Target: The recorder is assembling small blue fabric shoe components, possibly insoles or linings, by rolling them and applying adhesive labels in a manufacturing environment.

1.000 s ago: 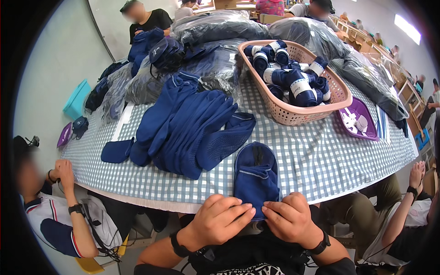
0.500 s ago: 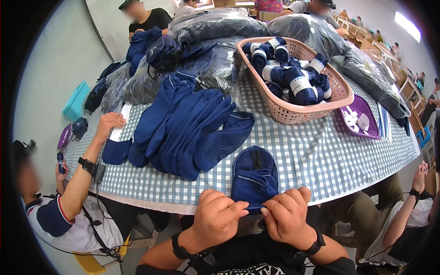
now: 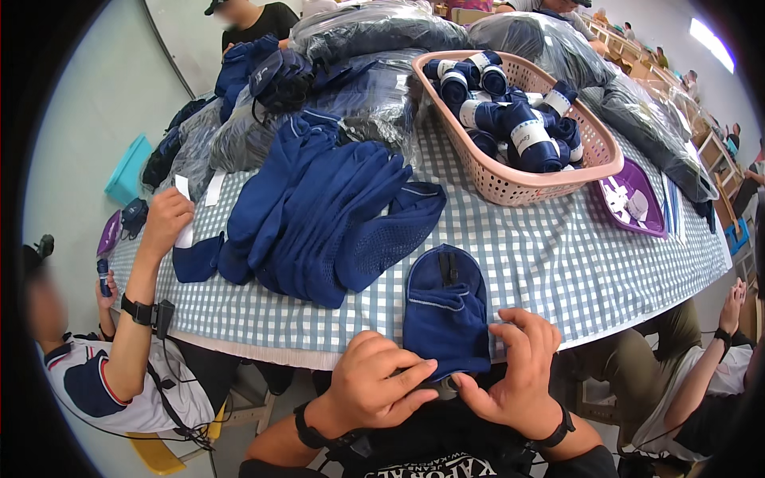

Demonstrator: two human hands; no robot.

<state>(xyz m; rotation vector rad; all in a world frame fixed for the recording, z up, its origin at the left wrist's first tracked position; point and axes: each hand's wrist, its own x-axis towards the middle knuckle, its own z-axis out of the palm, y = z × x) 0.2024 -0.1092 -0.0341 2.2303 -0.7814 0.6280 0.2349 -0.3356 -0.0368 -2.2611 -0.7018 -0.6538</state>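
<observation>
A folded navy fabric piece (image 3: 446,331) lies at the table's near edge, its rounded far end trimmed with pale stitching and a small black strap. At its near left corner, my left hand (image 3: 378,382) has its thumb and index finger close together on the hem, the other fingers curled. My right hand (image 3: 514,378) is by the near right corner with fingers spread, its thumb by the bottom hem. A heap of navy garments (image 3: 319,215) with mesh parts lies beyond, to the left.
A pink basket (image 3: 510,187) holds several banded navy rolls. Right of it sits a purple tray (image 3: 655,215) with white tags. Plastic-wrapped bundles (image 3: 374,36) line the back. At left, a co-worker's hand (image 3: 167,215) holds a white strip; another person sits at right.
My right hand has let go of the hem and spread its fingers. The fabric piece now lies flatter, its near end wider. The co-worker's hand at left has moved left with a white strip.
</observation>
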